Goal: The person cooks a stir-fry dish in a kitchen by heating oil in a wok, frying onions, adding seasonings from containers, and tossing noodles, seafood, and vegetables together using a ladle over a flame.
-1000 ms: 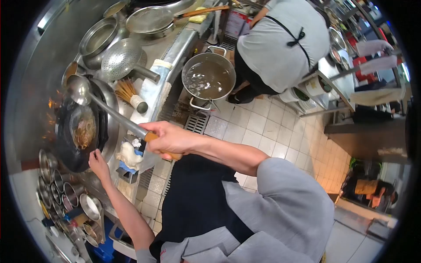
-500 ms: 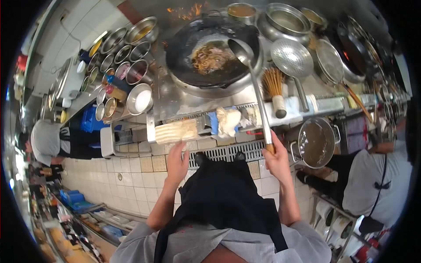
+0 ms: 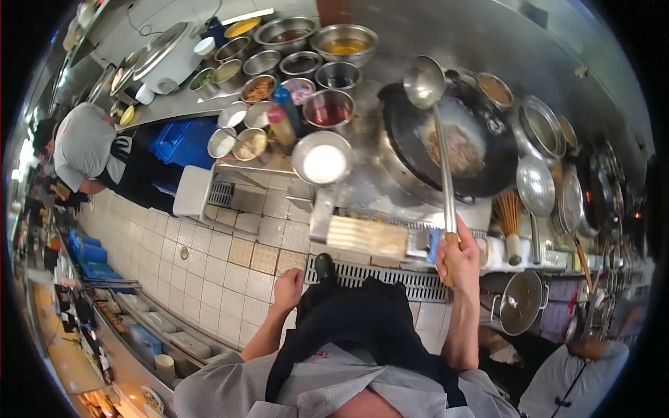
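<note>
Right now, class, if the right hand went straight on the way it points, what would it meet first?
Probably the near edge of the metal counter; if the right hand is higher, it could pass over toward the wok. One view leaves its height unclear.

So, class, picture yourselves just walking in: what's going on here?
A person at a cooking station grips a ladle by its wooden handle in the right hand. The ladle's bowl is at the far side of the wok, which has food in it. The left hand is curled, with nothing visible in it.
</note>
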Available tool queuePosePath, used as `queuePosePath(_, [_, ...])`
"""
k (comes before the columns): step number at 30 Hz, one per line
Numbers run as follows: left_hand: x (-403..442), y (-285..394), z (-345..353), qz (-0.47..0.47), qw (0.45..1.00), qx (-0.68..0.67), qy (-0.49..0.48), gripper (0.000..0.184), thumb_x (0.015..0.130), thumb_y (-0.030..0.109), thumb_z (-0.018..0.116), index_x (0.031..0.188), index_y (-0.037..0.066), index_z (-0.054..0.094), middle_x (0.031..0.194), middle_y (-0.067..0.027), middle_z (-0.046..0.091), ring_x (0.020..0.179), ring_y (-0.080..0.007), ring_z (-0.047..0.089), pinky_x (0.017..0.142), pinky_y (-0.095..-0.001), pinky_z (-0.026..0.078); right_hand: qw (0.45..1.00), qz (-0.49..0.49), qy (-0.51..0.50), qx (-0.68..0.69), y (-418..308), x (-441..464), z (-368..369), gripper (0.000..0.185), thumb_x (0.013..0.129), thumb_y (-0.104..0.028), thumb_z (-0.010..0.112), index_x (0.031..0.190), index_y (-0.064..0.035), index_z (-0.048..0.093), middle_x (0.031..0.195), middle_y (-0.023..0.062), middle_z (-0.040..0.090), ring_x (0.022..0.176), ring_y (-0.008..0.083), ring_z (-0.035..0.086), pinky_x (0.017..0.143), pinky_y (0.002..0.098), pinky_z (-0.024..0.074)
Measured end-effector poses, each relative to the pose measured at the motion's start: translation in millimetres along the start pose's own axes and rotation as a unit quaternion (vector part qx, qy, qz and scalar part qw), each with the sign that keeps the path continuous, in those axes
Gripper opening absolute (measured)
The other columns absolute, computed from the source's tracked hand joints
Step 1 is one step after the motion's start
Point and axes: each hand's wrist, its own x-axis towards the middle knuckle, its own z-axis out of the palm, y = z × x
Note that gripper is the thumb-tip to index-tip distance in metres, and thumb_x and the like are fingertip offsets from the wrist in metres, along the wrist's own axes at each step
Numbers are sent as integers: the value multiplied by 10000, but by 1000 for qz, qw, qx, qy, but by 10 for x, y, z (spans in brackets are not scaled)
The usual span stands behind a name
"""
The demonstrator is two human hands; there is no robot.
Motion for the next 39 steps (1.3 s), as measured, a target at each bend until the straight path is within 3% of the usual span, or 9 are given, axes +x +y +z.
queuePosePath(7, [719, -651, -579, -33, 998, -47, 1, 87, 797, 69, 611, 810, -17, 615, 736, -172, 601, 712, -344, 606, 654, -396, 483, 991, 53, -111, 43, -26, 1371, 1592, 557, 834, -4, 526, 1371, -59, 388, 645, 25, 490, 393, 84, 419, 331, 223, 313])
queuePosePath(10, [807, -1010, -616, -2, 998, -66, 7, 152, 771, 39, 600, 910, -19, 615, 867, -190, 617, 809, -353, 607, 716, -403, 484, 988, 57, -147, -6, 27, 1984, 2093, 490, 842, -25, 536, 1320, -56, 431, 650, 23, 497, 404, 81, 429, 329, 221, 318])
queuePosePath(14, [624, -1321, -662, -9, 999, -36, 20, 464, 750, 24, 587, 1204, -22, 503, 1095, -247, 576, 988, -402, 558, 860, -431, 458, 981, 62, -171, -70, 124, 2601, 2543, 329, 838, -34, 549, 1164, -55, 512, 632, 19, 504, 408, 80, 443, 331, 225, 325])
queuePosePath(18, [338, -1502, -741, -133, 987, -79, -52, 480, 751, 46, 593, 1218, -18, 499, 1124, -287, 556, 1051, -434, 530, 918, -450, 434, 978, 71, -183, -67, 230, 2736, 2792, 173, 831, -30, 554, 1001, -62, 552, 609, 19, 505, 402, 83, 452, 323, 230, 327])
queuePosePath(28, [253, -1937, -705, -130, 988, -45, -66, 453, 739, 79, 614, 1177, -5, 534, 1110, -278, 568, 1019, -415, 555, 896, -443, 455, 967, 150, -147, 142, 338, 2686, 2879, 118, 878, -67, 534, 989, -101, 511, 618, 7, 480, 385, 78, 410, 293, 222, 301])
queuePosePath(31, [313, -1873, -761, -138, 987, -64, -61, 456, 728, 100, 615, 1168, -4, 553, 1068, -260, 592, 947, -395, 590, 844, -430, 483, 888, 212, -171, 371, 473, 2659, 2601, 91, 902, -100, 520, 991, -107, 503, 629, 0, 460, 377, 70, 380, 292, 215, 290])
queuePosePath(34, [176, -2082, -659, -168, 982, -41, -76, 458, 718, 115, 613, 1158, -8, 572, 1031, -249, 608, 875, -375, 616, 797, -423, 500, 833, 165, -291, 441, 575, 2275, 2159, 110, 915, -113, 508, 1022, -131, 493, 652, -4, 455, 367, 67, 364, 290, 213, 296])
queuePosePath(38, [-377, -2855, -401, -176, 979, -16, -100, 425, 694, 122, 649, 1090, -29, 612, 932, -237, 654, 834, -298, 654, 741, -398, 511, 921, 75, -90, 372, 427, 1291, 1431, 316, 896, -84, 515, 1202, -140, 462, 666, 30, 461, 349, 92, 365, 275, 253, 318])
queuePosePath(39, [-499, -2889, -437, -273, 951, -33, -145, 423, 690, 131, 664, 1080, -27, 620, 877, -215, 667, 819, -282, 662, 729, -388, 515, 952, 56, -38, 298, 375, 1063, 1238, 348, 909, -97, 503, 1235, -216, 478, 676, 43, 449, 373, 88, 385, 278, 234, 303])
